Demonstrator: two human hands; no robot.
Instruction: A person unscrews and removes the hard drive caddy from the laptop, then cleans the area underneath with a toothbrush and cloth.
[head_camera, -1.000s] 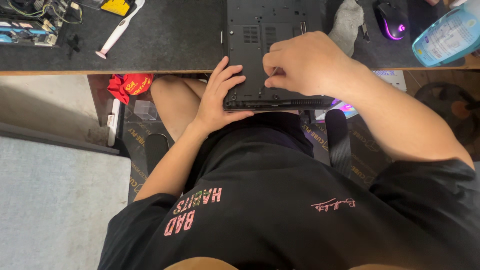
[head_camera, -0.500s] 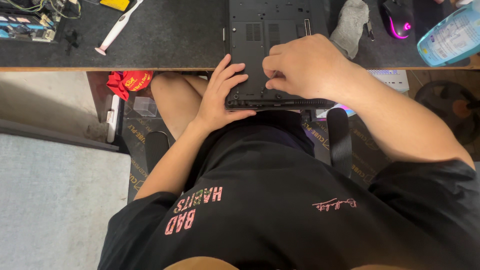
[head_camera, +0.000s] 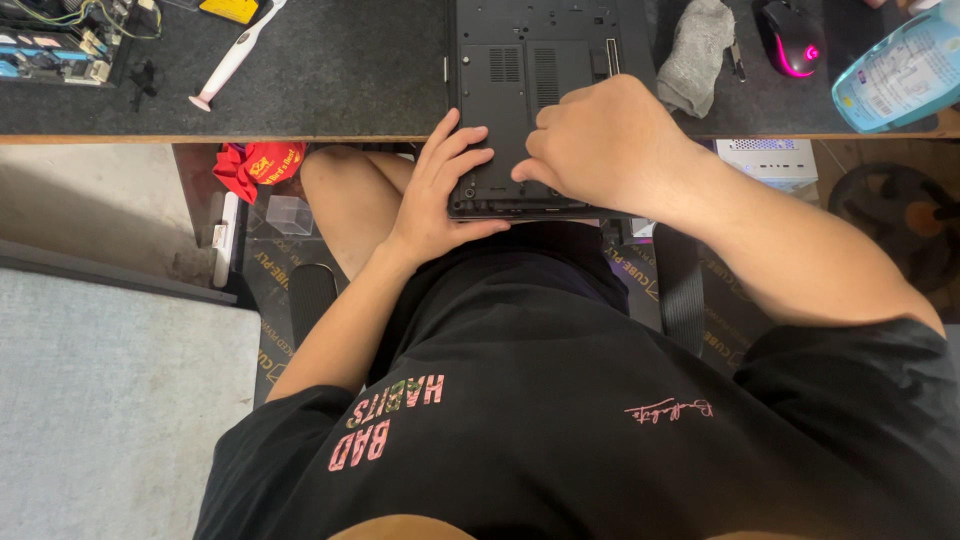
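Your left hand (head_camera: 440, 190) lies flat, fingers spread, on the near left corner of the upturned black laptop (head_camera: 530, 70), which overhangs the bench (head_camera: 330, 90) edge toward your lap. Your right hand (head_camera: 600, 140) is curled on its near edge, fingertips pressing the base; whether they pinch anything you cannot tell. The laptop's long side runs away from you, beyond both hands

Upturned plastic laptop (head_camera: 545, 70): black
Crumpled cloth (head_camera: 697, 50): grey
Computer mouse (head_camera: 790, 35): black, pink glow
Plastic bottle (head_camera: 900, 70): light blue
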